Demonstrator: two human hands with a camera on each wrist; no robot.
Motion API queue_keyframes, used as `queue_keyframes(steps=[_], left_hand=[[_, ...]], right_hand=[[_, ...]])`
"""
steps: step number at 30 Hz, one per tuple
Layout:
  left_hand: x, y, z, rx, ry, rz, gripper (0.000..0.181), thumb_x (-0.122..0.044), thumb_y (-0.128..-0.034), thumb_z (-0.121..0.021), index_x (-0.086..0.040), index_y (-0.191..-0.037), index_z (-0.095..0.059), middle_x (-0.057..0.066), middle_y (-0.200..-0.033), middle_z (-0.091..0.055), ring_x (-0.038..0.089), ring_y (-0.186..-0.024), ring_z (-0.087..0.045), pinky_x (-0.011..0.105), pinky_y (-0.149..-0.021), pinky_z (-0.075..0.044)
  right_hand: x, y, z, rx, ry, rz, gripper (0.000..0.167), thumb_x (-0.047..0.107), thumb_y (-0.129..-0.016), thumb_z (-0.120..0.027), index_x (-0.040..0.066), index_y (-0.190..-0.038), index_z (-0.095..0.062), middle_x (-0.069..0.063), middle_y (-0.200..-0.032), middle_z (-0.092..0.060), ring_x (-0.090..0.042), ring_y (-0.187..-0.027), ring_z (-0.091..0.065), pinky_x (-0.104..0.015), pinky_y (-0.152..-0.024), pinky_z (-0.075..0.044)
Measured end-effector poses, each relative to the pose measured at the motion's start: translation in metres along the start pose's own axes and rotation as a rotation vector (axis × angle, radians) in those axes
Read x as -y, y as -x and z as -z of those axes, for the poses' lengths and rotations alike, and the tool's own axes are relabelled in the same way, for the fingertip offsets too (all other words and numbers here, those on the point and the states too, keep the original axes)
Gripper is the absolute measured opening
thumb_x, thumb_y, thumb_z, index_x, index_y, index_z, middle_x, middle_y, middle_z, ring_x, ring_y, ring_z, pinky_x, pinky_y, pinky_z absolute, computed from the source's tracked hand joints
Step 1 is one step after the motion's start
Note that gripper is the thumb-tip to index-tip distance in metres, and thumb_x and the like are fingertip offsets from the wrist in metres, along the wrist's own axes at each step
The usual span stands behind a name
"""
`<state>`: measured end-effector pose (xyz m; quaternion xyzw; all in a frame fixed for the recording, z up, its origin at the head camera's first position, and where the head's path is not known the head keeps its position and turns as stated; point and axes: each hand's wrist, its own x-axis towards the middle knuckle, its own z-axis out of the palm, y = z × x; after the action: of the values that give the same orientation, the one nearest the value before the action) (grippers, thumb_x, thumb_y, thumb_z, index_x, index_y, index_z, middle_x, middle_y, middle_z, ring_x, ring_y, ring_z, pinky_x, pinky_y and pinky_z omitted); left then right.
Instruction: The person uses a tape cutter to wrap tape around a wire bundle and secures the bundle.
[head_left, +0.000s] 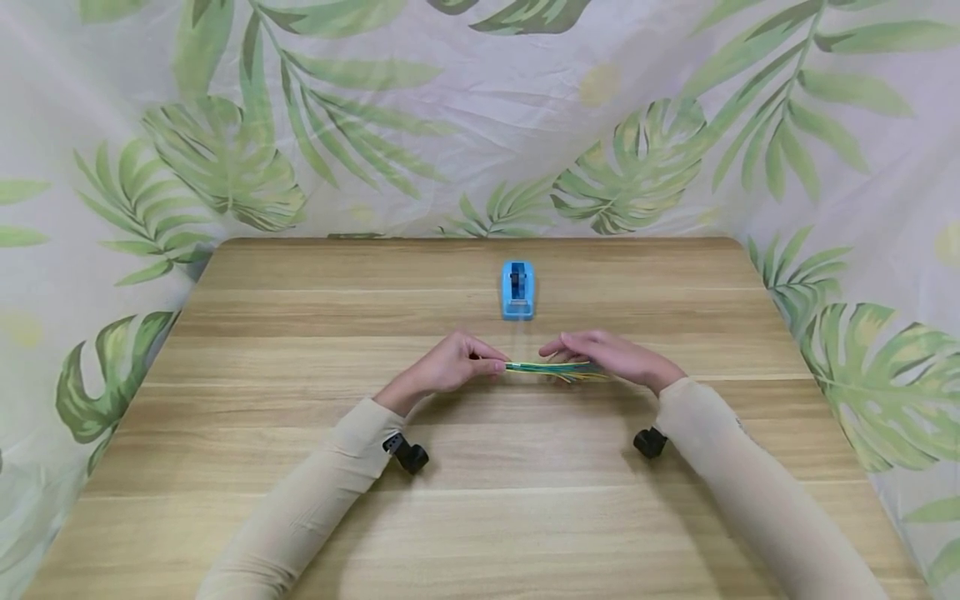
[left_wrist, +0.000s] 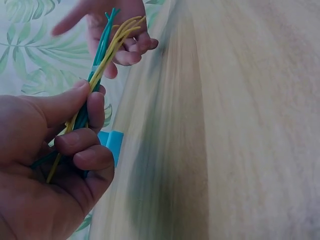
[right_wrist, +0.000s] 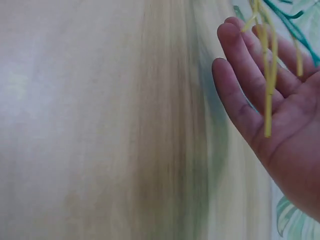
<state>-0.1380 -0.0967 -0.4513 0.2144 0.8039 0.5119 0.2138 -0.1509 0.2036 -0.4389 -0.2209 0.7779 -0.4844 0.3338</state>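
Observation:
My left hand (head_left: 459,363) pinches a bundle of thin green and yellow wires (head_left: 546,367) between thumb and fingers, above the table. In the left wrist view a pale, clear band (left_wrist: 95,68) that looks like tape crosses the bundle just past the thumb. The wires' loose ends splay out towards my right hand (right_wrist: 282,90), whose fingers are extended and grip nothing. Some yellow ends (right_wrist: 268,95) hang in front of its palm; whether they touch it I cannot tell. Beyond the hands stands a blue tape dispenser (head_left: 518,292).
A wood-grain table (head_left: 480,517) spreads under both arms. Behind it and at its sides hangs a pale cloth with a green leaf print (head_left: 495,125). Black wrist cameras (head_left: 408,455) are strapped near both cuffs.

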Motion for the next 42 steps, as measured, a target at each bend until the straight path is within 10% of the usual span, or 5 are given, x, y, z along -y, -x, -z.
queue_keyframes(steps=[15, 28, 42], left_hand=[[0.003, 0.002, -0.001, -0.025, -0.014, -0.113, 0.013, -0.003, -0.0932, -0.07, -0.002, -0.103, -0.078, 0.014, -0.097, -0.075, 0.031, -0.086, -0.068, 0.031, -0.07, -0.054], [0.004, 0.001, -0.003, -0.08, -0.052, -0.135, 0.014, -0.004, -0.0912, -0.073, -0.003, -0.103, -0.079, 0.005, -0.091, -0.074, 0.016, -0.08, -0.063, 0.025, -0.065, -0.048], [0.004, 0.003, -0.004, -0.096, -0.12, -0.187, 0.016, -0.004, -0.0899, -0.075, -0.004, -0.105, -0.079, 0.0, -0.086, -0.072, 0.012, -0.077, -0.061, 0.026, -0.066, -0.048]], right_hand=[[-0.009, -0.025, -0.004, 0.206, -0.403, -0.278, 0.068, 0.056, -0.105, -0.04, -0.005, -0.122, -0.065, -0.023, -0.1, -0.07, -0.03, -0.083, -0.07, -0.039, -0.068, -0.059], [-0.011, -0.02, -0.007, 0.221, -0.473, -0.216, 0.037, 0.02, -0.104, -0.057, -0.008, -0.127, -0.063, -0.007, -0.079, -0.064, -0.015, -0.067, -0.064, -0.03, -0.064, -0.059], [-0.01, -0.018, -0.01, 0.179, -0.491, -0.196, 0.04, 0.022, -0.106, -0.055, -0.008, -0.13, -0.061, -0.001, -0.071, -0.055, -0.007, -0.053, -0.051, -0.03, -0.064, -0.058]])
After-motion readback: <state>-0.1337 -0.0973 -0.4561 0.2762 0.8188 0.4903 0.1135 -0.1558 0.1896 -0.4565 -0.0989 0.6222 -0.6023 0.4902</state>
